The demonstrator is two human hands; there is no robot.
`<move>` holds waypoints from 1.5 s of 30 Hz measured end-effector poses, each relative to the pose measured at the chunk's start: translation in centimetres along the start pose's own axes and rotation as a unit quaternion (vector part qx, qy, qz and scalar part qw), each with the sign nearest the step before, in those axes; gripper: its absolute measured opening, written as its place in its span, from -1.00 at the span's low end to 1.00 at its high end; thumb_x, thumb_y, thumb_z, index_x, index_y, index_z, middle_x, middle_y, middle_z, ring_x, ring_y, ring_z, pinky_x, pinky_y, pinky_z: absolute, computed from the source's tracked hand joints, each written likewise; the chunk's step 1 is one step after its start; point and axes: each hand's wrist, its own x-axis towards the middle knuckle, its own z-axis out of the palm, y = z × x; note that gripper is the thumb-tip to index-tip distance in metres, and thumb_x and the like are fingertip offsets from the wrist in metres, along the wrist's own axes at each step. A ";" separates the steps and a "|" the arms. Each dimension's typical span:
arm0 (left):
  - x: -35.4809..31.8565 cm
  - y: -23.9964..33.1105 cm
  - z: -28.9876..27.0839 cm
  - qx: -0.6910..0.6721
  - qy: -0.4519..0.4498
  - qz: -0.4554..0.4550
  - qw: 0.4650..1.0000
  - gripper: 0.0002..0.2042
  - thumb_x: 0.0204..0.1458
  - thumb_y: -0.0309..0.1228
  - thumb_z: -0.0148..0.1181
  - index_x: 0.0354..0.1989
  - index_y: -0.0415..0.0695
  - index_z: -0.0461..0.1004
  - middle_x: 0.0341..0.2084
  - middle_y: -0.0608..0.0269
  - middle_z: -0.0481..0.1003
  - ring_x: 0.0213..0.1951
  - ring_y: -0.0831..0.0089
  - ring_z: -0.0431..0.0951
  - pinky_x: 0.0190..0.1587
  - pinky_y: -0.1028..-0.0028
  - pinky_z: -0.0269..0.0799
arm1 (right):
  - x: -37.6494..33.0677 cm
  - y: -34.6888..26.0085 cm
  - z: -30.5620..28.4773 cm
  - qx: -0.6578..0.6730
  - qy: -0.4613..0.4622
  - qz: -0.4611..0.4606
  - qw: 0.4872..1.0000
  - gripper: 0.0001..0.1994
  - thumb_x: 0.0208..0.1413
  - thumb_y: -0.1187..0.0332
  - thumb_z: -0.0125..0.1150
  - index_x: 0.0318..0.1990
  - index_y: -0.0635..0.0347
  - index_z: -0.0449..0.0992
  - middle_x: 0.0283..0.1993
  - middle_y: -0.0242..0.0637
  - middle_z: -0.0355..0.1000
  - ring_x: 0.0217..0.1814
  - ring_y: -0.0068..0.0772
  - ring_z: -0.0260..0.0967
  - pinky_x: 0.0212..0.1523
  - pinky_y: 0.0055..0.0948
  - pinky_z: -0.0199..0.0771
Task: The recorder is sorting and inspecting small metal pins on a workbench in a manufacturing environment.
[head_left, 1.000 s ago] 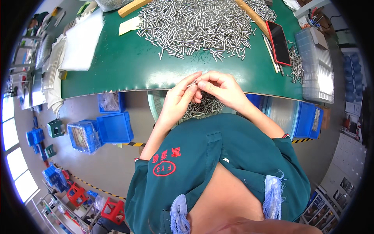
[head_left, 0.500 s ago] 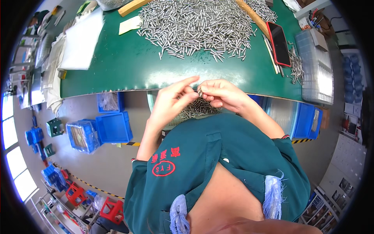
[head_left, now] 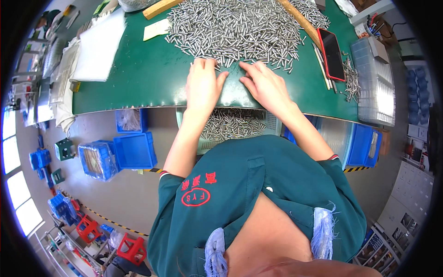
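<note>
A large heap of small metal pins covers the far middle of the green table. At its near left edge rests my left hand, fingertips down by the pins and thumb held apart. My right hand reaches to the near edge of the same heap, its index finger stretched out and its thumb apart. Neither hand shows anything held, though the fingertips are partly hidden. Below the table edge, in front of my body, a pale green basket holds many more pins.
Wooden bars flank the heap. A red-edged phone lies to the right, near a small pile of pins and clear plastic trays. White sheets and a yellow note are on the left. Blue bins stand below.
Both hands have moved forward from above the basket to the near edge of the heap and spread apart. The small metal piece held between the fingers earlier no longer shows.
</note>
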 end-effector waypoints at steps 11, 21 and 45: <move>-3.1 0.1 -0.3 -0.111 -0.069 0.122 0.984 -0.80 -0.08 -0.51 0.23 -0.24 -0.18 0.45 -0.31 0.15 0.41 -0.24 0.17 0.42 -0.14 0.29 0.33 | -1.4 0.3 -0.7 0.047 -0.044 -0.001 0.998 -0.81 0.04 0.31 0.20 -0.16 0.02 0.48 -0.22 -0.38 0.37 -0.13 -0.32 0.41 -0.25 -0.32 0.47; -3.3 0.2 -0.7 -0.058 -0.046 0.066 0.995 -0.84 -0.01 -0.49 0.18 -0.24 -0.17 0.46 -0.32 0.16 0.41 -0.22 0.18 0.44 -0.16 0.29 0.36 | -1.1 0.0 -0.7 0.040 -0.034 -0.024 0.998 -0.89 0.04 0.33 0.18 -0.26 0.00 0.50 -0.27 -0.43 0.37 -0.18 -0.35 0.41 -0.29 -0.33 0.46; -4.1 0.0 -1.3 -0.083 -0.028 0.103 0.991 -0.82 -0.06 -0.47 0.21 -0.25 -0.12 0.45 -0.25 0.23 0.40 -0.21 0.23 0.40 -0.13 0.28 0.30 | -1.6 0.1 -1.4 0.058 -0.008 -0.047 0.997 -0.82 0.04 0.28 0.23 -0.17 -0.03 0.53 -0.27 -0.43 0.40 -0.31 -0.39 0.44 -0.34 -0.44 0.45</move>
